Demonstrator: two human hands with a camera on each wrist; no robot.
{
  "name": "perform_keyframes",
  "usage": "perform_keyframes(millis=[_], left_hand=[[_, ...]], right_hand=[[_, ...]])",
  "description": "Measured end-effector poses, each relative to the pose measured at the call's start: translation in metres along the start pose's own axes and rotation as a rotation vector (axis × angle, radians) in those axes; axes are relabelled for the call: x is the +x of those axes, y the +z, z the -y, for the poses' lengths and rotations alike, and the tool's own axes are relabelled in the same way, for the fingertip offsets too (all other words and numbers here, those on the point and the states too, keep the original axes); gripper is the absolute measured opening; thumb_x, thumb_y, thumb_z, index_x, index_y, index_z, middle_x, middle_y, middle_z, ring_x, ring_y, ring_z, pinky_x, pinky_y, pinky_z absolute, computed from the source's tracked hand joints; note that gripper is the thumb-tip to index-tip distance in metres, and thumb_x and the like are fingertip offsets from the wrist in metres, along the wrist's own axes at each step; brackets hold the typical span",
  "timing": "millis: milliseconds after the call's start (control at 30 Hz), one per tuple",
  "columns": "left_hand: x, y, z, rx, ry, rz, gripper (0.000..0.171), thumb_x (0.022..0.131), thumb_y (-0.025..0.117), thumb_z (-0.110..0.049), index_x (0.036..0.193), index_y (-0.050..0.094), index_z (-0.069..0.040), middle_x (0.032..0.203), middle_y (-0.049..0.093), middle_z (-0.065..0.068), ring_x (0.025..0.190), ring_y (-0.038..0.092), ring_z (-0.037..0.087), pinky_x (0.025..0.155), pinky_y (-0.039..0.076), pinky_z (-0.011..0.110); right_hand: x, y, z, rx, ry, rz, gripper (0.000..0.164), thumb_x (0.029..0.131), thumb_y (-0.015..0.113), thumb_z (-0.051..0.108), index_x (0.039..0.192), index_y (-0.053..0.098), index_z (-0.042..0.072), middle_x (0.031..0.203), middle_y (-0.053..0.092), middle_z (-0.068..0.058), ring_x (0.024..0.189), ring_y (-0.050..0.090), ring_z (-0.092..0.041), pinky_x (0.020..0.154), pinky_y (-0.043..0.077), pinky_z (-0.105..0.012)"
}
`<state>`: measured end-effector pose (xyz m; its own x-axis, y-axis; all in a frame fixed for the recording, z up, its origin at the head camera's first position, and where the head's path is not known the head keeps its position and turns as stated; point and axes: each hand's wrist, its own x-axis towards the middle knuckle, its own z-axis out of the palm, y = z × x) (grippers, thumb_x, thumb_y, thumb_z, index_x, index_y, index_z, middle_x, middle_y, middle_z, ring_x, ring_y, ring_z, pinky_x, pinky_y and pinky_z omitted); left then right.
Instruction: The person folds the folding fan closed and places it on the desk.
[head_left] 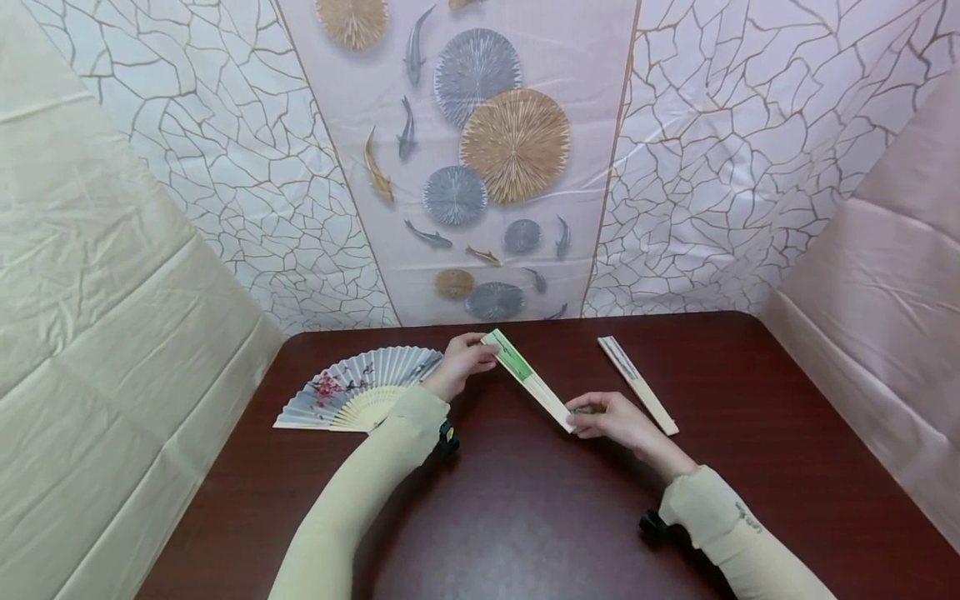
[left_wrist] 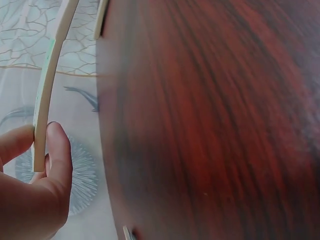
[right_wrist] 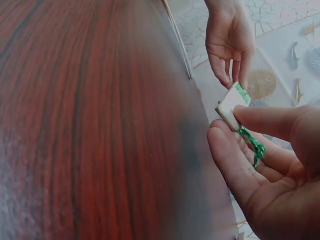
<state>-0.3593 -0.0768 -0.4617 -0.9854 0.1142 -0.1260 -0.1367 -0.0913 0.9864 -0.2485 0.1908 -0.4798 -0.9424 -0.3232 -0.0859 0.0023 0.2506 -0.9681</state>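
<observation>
A folded hand fan (head_left: pixel 527 379), green at one end with bare pale ribs at the other, slants between both hands above the table. My left hand (head_left: pixel 467 363) pinches its green far end. In the left wrist view the thumb and fingers (left_wrist: pixel 59 145) press on either side of that tip. My right hand (head_left: pixel 611 419) pinches the pale rib end between thumb and fingertips. From this end a green tassel (right_wrist: pixel 255 147) hangs against the right palm. Beside my left wrist lies an open grey fan (head_left: pixel 345 387) with pink blossoms, partly hidden by the left hand and sleeve.
A second folded fan (head_left: pixel 637 385), greyish with pale ribs, lies on the table just beyond my right hand. The dark red wooden table (head_left: pixel 510 517) reaches back to a patterned cloth wall (head_left: pixel 675 208). Cloth sides (head_left: pixel 97 333) close in left and right.
</observation>
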Motion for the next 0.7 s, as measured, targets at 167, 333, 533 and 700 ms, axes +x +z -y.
perform_keyframes(millis=[167, 333, 533, 700], left_hand=[[-0.0006, -0.0015, 0.0065, 0.037, -0.001, 0.005, 0.053, 0.092, 0.066, 0.004, 0.14, 0.045, 0.013, 0.09, 0.061, 0.007, 0.073, 0.066, 0.014, 0.093, 0.057, 0.046], [-0.0013, -0.0027, 0.0099, 0.076, -0.021, 0.012, 0.047, 0.093, 0.067, 0.003, 0.136, 0.05, 0.011, 0.092, 0.063, 0.008, 0.083, 0.068, 0.021, 0.092, 0.057, 0.045], [-0.0012, -0.003, 0.0106, 0.108, -0.047, 0.0, 0.041, 0.095, 0.064, 0.001, 0.133, 0.053, 0.011, 0.101, 0.069, 0.017, 0.103, 0.069, 0.036, 0.094, 0.057, 0.044], [-0.0015, -0.003, 0.0104, 0.128, -0.068, 0.005, 0.039, 0.098, 0.061, -0.002, 0.134, 0.052, 0.011, 0.114, 0.068, 0.026, 0.112, 0.065, 0.041, 0.093, 0.057, 0.041]], right_hand=[[-0.0018, -0.0012, -0.0037, -0.019, -0.002, 0.036, 0.033, 0.094, 0.069, 0.004, 0.121, 0.062, -0.014, 0.097, 0.07, -0.013, 0.087, 0.072, -0.033, 0.079, 0.062, -0.04], [-0.0044, -0.0029, -0.006, -0.011, -0.001, 0.073, 0.032, 0.094, 0.068, 0.002, 0.12, 0.061, -0.016, 0.096, 0.071, -0.015, 0.087, 0.072, -0.028, 0.078, 0.062, -0.039], [-0.0058, -0.0021, -0.0076, -0.007, -0.011, 0.11, 0.032, 0.094, 0.066, 0.0, 0.119, 0.059, -0.018, 0.095, 0.071, -0.016, 0.087, 0.072, -0.026, 0.076, 0.062, -0.037], [-0.0069, -0.0015, -0.0095, -0.009, 0.0, 0.118, 0.031, 0.095, 0.065, -0.001, 0.119, 0.058, -0.019, 0.096, 0.071, -0.016, 0.086, 0.072, -0.025, 0.076, 0.062, -0.036]])
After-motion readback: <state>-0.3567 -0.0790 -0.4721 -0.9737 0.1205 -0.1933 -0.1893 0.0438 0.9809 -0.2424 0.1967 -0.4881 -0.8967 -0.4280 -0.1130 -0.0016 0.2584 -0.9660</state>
